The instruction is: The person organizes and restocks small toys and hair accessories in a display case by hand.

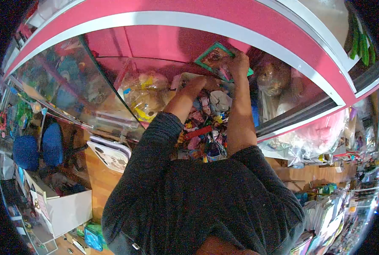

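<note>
Two hands reach into a pink display case [223, 17]. Fingers of the right hand [239, 63] pinch a green-framed picture [217, 57] against the case's back wall. Below it, the left hand [208, 83] curls over a pile of trinkets [206, 127]; its grip is unclear.

Flat rectangular packet [215, 57], green-bordered, with a dark printed picture at its centre. Held tilted, one corner uppermost, against the pink back wall inside the glass-fronted case. Its lower right edge is covered by fingers; the exposed part faces the camera. Print detail too blurred to read.

Below it lies a heap of small colourful items [204, 127].
</note>
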A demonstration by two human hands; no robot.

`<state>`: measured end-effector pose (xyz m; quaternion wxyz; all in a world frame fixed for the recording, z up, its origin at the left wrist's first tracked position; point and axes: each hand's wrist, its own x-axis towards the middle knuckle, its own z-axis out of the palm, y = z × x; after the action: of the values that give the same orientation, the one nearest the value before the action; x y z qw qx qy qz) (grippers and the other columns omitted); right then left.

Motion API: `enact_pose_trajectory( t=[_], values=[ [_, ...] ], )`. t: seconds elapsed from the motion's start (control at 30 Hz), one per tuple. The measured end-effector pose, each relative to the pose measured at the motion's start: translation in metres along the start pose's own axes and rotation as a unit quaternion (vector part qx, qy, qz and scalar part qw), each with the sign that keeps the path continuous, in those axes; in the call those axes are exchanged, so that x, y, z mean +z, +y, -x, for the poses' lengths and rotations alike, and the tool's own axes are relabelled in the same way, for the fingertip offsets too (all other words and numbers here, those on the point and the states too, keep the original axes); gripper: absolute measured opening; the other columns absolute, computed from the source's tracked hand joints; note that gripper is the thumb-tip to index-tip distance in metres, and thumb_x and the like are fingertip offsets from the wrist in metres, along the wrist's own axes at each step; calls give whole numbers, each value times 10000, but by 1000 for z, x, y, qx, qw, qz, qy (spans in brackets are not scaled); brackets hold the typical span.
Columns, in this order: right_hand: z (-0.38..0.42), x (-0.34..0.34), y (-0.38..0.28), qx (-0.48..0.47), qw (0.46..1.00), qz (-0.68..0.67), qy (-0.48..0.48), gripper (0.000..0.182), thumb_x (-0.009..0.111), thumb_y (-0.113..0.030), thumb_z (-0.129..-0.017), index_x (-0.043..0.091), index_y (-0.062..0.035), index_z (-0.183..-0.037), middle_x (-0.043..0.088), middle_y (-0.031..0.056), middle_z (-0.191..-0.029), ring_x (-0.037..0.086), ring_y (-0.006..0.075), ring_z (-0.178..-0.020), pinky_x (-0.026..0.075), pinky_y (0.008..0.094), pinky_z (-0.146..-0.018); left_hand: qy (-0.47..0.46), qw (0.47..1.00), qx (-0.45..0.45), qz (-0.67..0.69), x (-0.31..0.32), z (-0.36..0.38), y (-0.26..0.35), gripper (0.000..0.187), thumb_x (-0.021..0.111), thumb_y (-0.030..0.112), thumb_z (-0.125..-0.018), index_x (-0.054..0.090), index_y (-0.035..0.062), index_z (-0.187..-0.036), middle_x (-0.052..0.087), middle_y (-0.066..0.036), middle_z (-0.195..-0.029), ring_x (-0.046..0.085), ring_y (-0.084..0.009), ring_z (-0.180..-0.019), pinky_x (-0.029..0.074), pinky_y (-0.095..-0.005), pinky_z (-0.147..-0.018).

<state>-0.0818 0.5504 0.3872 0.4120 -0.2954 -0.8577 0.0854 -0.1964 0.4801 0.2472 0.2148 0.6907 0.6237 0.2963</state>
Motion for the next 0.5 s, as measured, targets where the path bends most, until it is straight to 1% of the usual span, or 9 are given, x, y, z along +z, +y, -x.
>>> enact_pose_trajectory(
  t=[0.03, 0.07, 0.13, 0.27, 0.33, 0.37, 0.43, 0.47, 0.5],
  values=[
    [-1, 1, 1, 69, 997, 15, -40, 404, 715, -226, -545, 620, -94, -914, 589, 181, -826, 565, 337, -803, 455, 382, -687, -4, 1000, 6, 0, 7, -14, 3, 429, 471, 475, -729, 573, 116, -941, 584, -110, -967, 542, -257, -895, 398, -368, -805],
    [0, 2, 3, 73, 996, 17, -39, 404, 715, -226, -545, 620, -94, -914, 589, 181, -826, 565, 337, -803, 455, 382, -687, -8, 1000, 11, 2, 14, -13, -1, 431, 471, 477, -729, 573, 116, -943, 583, -109, -970, 541, -258, -897, 398, -368, -807],
    [1, 2, 5, 29, 1000, -2, -10, 401, 705, -191, -540, 618, -94, -920, 594, 174, -823, 567, 335, -808, 454, 381, -691, -13, 1000, 21, 5, 27, -8, -10, 435, 472, 480, -728, 573, 117, -947, 582, -108, -975, 540, -258, -902, 397, -368, -811],
    [-1, 3, 8, -5, 1000, -26, -13, 404, 692, -205, -532, 621, -96, -915, 600, 170, -815, 576, 328, -800, 456, 381, -698, -14, 999, 37, 2, 36, -12, -28, 444, 474, 487, -727, 573, 120, -956, 580, -107, -985, 537, -260, -911, 394, -369, -820],
    [-6, 8, 8, 82, 992, -19, -91, 427, 689, -254, -516, 624, -97, -908, 603, 164, -843, 576, 311, -825, 448, 379, -733, -11, 999, 43, -2, 44, -17, -33, 448, 476, 490, -726, 573, 121, -960, 579, -106, -990, 536, -260, -915, 393, -369, -824],
    [-6, 2, -1, 80, 992, -21, -91, 427, 689, -254, -516, 624, -97, -908, 603, 164, -843, 576, 311, -825, 448, 379, -733, -10, 999, 45, -3, 52, -20, -33, 450, 476, 492, -726, 573, 122, -962, 579, -105, -993, 535, -261, -917, 393, -369, -826],
    [-1, -13, -20, -51, 993, -4, -107, 433, 674, -300, -528, 624, -96, -907, 596, 156, -891, 560, 298, -877, 434, 377, -779, -7, 999, 46, -4, 63, -24, -39, 454, 477, 495, -725, 573, 123, -966, 578, -104, -998, 534, -261, -922, 392, -370, -830],
    [-2, -17, -26, -54, 993, -6, -108, 433, 674, -300, -528, 624, -96, -907, 596, 156, -891, 560, 298, -877, 434, 377, -779, -5, 999, 47, -5, 66, -24, -43, 456, 478, 497, -725, 573, 123, -968, 577, -104, -1000, 533, -262, -924, 391, -370, -832],
    [-4, -20, -31, -32, 987, 25, -155, 427, 666, -292, -543, 616, -90, -916, 586, 155, -918, 548, 299, -899, 430, 379, -789, -1, 999, 49, -6, 71, -25, -45, 458, 478, 499, -725, 573, 124, -971, 577, -104, -1003, 533, -262, -926, 391, -370, -834]
  ],
)
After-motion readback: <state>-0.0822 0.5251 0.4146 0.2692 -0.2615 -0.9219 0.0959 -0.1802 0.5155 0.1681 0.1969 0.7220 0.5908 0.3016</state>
